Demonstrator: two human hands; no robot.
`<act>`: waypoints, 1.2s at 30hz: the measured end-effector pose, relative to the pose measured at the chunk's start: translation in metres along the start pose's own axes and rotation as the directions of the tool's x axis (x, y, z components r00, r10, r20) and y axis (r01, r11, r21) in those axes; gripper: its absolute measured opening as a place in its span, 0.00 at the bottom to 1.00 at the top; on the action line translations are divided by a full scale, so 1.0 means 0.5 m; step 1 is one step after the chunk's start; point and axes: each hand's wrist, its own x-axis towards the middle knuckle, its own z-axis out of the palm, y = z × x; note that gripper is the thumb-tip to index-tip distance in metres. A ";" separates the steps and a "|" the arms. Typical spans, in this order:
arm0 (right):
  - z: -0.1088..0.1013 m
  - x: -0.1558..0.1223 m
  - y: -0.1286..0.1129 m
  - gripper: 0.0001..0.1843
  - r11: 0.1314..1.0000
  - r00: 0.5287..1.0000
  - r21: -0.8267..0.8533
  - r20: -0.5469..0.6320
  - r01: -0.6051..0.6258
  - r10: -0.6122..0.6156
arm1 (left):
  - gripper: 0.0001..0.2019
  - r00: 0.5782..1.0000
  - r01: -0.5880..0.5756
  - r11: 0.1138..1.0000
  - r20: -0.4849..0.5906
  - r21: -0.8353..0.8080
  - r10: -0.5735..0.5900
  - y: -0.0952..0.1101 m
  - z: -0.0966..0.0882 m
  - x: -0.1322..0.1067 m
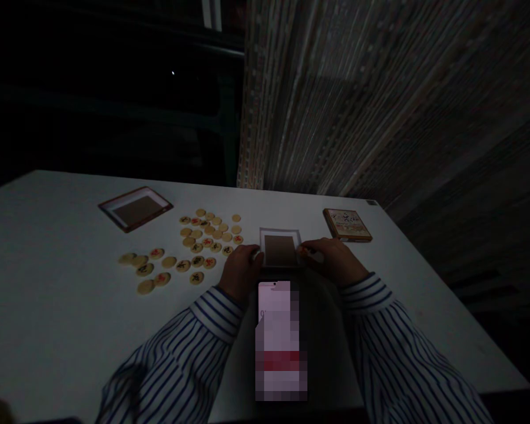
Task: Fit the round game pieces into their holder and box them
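Observation:
A small white-rimmed tray [281, 233] with a brown inside lies on the white table [62, 306]. My left hand [241, 272] grips its left edge with curled fingers. My right hand [333, 259] grips its right edge the same way. Both sleeves are striped. Left of the tray lie several round pale game pieces [209, 232] with red or black marks, and a second loose group [163, 268] nearer the left. A lit phone [279, 338] lies between my forearms, close to me.
A larger brown-rimmed tray [135, 208] lies at the back left. A square printed box [347, 224] sits at the back right near the table's corner. Behind the table hang a woven curtain [380, 106] and darkness.

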 end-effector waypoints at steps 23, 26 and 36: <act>-0.005 0.050 -0.002 0.11 0.985 0.965 -0.155 0.261 0.077 -0.034 | 0.12 1.000 0.010 1.000 0.006 0.004 -0.010 0.000 0.002 0.001; -0.009 0.056 -0.007 0.11 0.982 0.958 -0.172 0.287 0.072 -0.020 | 0.12 1.000 0.013 1.000 0.010 -0.005 -0.013 0.001 0.002 0.001; -0.017 0.059 -0.020 0.10 0.980 0.946 -0.190 0.324 0.052 0.013 | 0.11 1.000 -0.021 1.000 -0.015 -0.004 0.021 -0.002 0.002 0.000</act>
